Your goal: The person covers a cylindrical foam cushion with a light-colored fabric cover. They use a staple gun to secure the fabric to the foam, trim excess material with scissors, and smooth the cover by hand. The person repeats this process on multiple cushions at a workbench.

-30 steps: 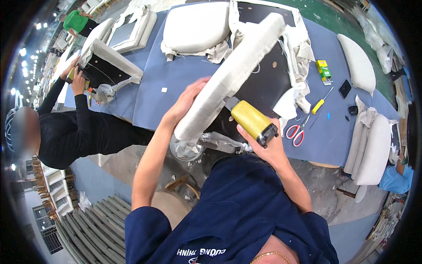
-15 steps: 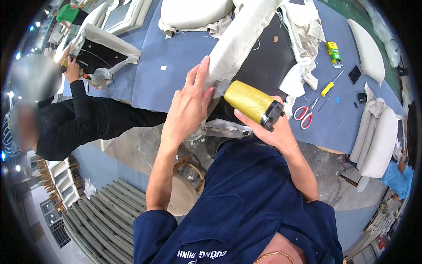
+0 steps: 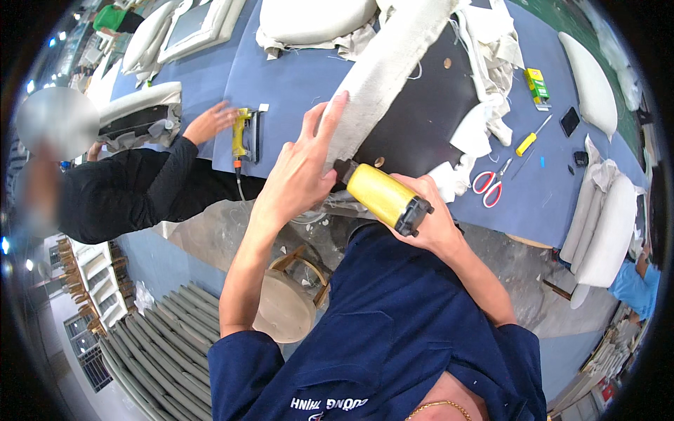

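Right hand (image 3: 437,223): closed around a yellow pneumatic stapler (image 3: 382,196), nose at the fabric-wrapped cushion panel (image 3: 393,70) on the blue worktable (image 3: 295,77). Left hand (image 3: 302,168): open, fingers spread flat on the fabric, gripping nothing. Fabric appears partly fastened; loose edges remain, stapled extent unclear.

— What colours do you read around the blue table top (image 3: 295,77)?

— I see a yellow staple gun with a black end cap (image 3: 385,196) at its near edge, against a cream fabric-covered panel (image 3: 382,74) with a black underside. Right of that panel lie red-handled scissors (image 3: 490,185) and a yellow-handled screwdriver (image 3: 531,137). Left of it, a second yellow tool (image 3: 242,132).

— Clothing?

— My own shirt (image 3: 393,330) is navy; the co-worker's sleeve (image 3: 133,186) is black.
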A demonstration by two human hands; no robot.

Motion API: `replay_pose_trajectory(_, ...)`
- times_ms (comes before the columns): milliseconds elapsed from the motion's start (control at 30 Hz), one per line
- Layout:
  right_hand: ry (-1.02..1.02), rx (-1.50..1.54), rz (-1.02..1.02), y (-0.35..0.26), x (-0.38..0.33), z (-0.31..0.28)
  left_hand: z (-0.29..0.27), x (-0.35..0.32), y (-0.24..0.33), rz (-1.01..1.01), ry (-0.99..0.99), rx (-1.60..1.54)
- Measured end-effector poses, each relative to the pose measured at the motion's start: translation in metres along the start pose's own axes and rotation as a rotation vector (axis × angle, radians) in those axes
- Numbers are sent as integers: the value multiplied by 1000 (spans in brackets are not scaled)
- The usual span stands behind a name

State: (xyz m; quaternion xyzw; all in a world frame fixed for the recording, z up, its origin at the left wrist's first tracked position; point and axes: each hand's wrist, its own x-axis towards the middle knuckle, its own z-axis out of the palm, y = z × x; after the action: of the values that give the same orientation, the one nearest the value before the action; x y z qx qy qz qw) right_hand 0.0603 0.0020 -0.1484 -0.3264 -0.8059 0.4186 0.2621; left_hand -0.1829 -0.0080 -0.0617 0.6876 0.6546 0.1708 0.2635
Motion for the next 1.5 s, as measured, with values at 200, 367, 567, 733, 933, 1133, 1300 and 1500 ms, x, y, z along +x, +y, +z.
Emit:
replay_pose_trajectory(200,-66,137,133,-14,18,-12,-2,-10,-61,-161,-86,-1164)
replay_pose_trajectory(367,75,26,-29,-16,36,-2,16,-21,-62,-322,34,-832)
replay_pose_trajectory(567,46,96,97,-21,42,-3,18,-27,-31,-180,176,-20)
replay_pose_trajectory(733,-41,145,138,-11,26,13,14,-26,-22,-134,179,-35)
replay_pose_trajectory(933,230,151,17,-38,24,8,10,-27,-16,-125,131,-125)
replay_pose_trajectory(1133,-67,198,87,-47,26,-6,5,-28,-11,-107,67,-130)
replay_pose_trajectory(1300,-83,200,75,-45,20,-10,-17,-32,-23,37,-112,-390)
replay_pose_trajectory(1500,-55,322,87,-44,13,-20,-3,-5,-36,-270,22,-693)
